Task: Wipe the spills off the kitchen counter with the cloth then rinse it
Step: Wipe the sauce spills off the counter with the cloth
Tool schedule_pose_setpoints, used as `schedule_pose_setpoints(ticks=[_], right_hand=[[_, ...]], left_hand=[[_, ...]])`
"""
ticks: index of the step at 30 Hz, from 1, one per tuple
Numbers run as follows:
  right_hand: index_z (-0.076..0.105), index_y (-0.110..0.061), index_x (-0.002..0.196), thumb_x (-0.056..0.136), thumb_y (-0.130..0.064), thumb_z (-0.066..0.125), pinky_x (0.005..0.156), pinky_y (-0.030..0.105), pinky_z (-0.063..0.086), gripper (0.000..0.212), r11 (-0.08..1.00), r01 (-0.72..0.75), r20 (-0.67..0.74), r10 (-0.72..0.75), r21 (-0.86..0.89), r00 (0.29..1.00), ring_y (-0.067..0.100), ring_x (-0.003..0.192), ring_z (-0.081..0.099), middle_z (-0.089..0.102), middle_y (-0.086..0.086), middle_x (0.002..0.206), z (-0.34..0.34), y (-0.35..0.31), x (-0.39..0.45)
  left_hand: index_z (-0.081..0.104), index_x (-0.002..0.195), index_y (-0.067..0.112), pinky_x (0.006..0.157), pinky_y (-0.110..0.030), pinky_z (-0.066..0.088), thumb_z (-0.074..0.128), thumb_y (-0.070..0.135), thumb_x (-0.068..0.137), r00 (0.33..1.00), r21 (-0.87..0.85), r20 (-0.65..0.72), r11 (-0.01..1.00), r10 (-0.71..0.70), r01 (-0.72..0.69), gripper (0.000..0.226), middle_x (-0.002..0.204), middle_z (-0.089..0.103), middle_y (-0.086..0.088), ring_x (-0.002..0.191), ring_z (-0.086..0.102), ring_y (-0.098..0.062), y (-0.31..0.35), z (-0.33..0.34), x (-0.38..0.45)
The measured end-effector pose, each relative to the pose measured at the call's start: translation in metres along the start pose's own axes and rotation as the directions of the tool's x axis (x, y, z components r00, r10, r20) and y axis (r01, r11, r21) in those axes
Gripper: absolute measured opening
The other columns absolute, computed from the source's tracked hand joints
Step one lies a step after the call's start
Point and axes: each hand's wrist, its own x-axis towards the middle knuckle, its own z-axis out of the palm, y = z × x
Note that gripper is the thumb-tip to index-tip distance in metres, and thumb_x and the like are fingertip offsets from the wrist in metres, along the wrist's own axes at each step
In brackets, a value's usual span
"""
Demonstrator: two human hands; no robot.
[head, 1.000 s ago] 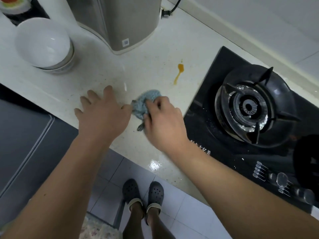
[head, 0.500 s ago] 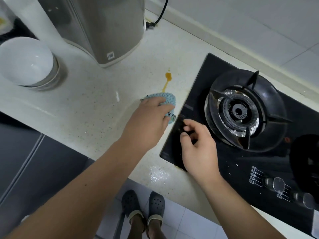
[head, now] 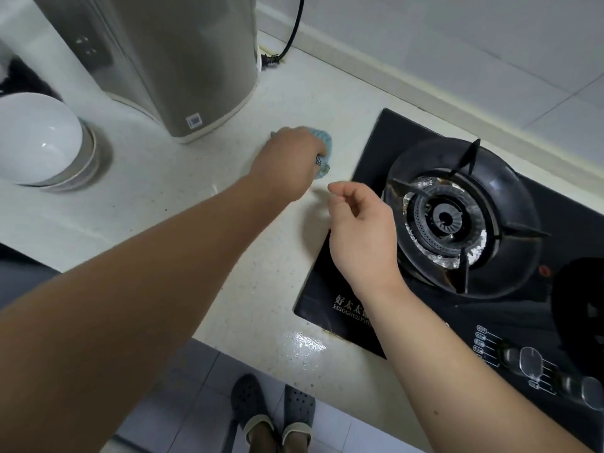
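Pale speckled stone forms the tabletop (head: pixel 183 204), on which a crumpled blue knitted cloth (head: pixel 324 148) is pressed down by the left hand (head: pixel 287 158), just beside the glossy black glass hob (head: pixel 346 308); how the fingers lie is hidden behind the hand's back, so its grip cannot be told. The right hand (head: pixel 359 230) is held above the hob's near-left corner, fingers loosely curled and nothing held. A round cast burner (head: pixel 447 220) with foil lining is set into the hob. A brushed-metal rounded appliance (head: pixel 183 60) and stacked white glazed bowls (head: pixel 42 142) are seen at the left. A wet, glistening patch (head: pixel 304 348) lies at the tabletop's front edge.
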Motion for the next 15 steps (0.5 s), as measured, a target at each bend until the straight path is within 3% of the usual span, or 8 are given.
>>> schedule_pose_setpoints(ticks=[2, 4, 6, 10, 13, 15], right_hand=[[0.074, -0.029, 0.111, 0.101, -0.022, 0.055, 0.079, 0.026, 0.051, 0.023, 0.993, -0.008, 0.042, 0.013, -0.115, 0.999, 0.003, 0.082, 0.065, 0.074, -0.015, 0.094, -0.008, 0.015, -0.008], [0.074, -0.031, 0.113, 0.101, -0.023, 0.053, 0.080, 0.030, 0.052, 0.025, 0.979, -0.019, 0.070, 0.033, -0.203, 0.997, 0.008, 0.081, 0.060, 0.073, -0.010, 0.095, -0.011, 0.029, -0.020], [0.073, -0.031, 0.113, 0.101, -0.023, 0.053, 0.079, 0.031, 0.052, 0.025, 0.971, -0.030, 0.059, 0.045, -0.235, 0.997, 0.011, 0.079, 0.059, 0.073, -0.005, 0.093, -0.009, 0.037, -0.026], [0.074, -0.033, 0.101, 0.097, -0.021, 0.055, 0.067, 0.027, 0.045, 0.023, 0.982, -0.117, 0.035, 0.123, -0.151, 0.992, 0.004, 0.062, 0.054, 0.068, -0.015, 0.072, -0.009, 0.030, -0.027], [0.073, -0.032, 0.086, 0.095, -0.021, 0.059, 0.057, 0.026, 0.040, 0.020, 0.982, -0.176, 0.071, 0.181, -0.075, 0.981, 0.004, 0.047, 0.049, 0.063, -0.016, 0.059, -0.013, 0.021, -0.028], [0.073, -0.033, 0.085, 0.095, -0.022, 0.059, 0.055, 0.029, 0.044, 0.020, 0.982, -0.187, 0.086, 0.190, -0.041, 0.978, 0.007, 0.048, 0.050, 0.063, -0.014, 0.058, -0.016, 0.017, -0.034]], left_hand=[[0.074, 0.117, 0.017, 0.090, -0.037, 0.050, 0.063, 0.022, 0.099, 0.999, 0.029, -0.005, 0.998, 0.050, -0.050, 0.021, 0.118, 0.066, -0.007, 0.111, 0.062, -0.030, -0.005, 0.006, -0.035], [0.071, 0.126, 0.018, 0.096, -0.041, 0.052, 0.063, 0.016, 0.099, 0.993, 0.014, -0.057, 0.995, 0.101, -0.101, 0.029, 0.128, 0.065, -0.004, 0.119, 0.057, -0.029, -0.011, 0.012, -0.068], [0.070, 0.130, 0.019, 0.101, -0.043, 0.051, 0.063, 0.011, 0.098, 0.986, 0.011, -0.076, 0.989, 0.147, -0.147, 0.034, 0.134, 0.063, -0.003, 0.123, 0.055, -0.028, -0.014, 0.015, -0.051], [0.072, 0.126, 0.022, 0.097, -0.032, 0.048, 0.054, 0.011, 0.100, 0.993, -0.066, -0.056, 0.992, 0.108, -0.111, 0.033, 0.129, 0.068, -0.003, 0.120, 0.060, -0.025, 0.016, 0.014, 0.032], [0.064, 0.139, 0.026, 0.102, -0.037, 0.049, 0.059, 0.010, 0.098, 0.994, -0.055, -0.004, 0.993, 0.107, -0.107, 0.044, 0.135, 0.066, -0.007, 0.123, 0.059, -0.030, 0.023, 0.017, 0.053], [0.064, 0.137, 0.023, 0.098, -0.041, 0.051, 0.056, 0.007, 0.095, 0.990, -0.020, 0.017, 0.990, 0.142, -0.142, 0.045, 0.126, 0.069, -0.010, 0.118, 0.059, -0.031, 0.016, 0.021, 0.036]])
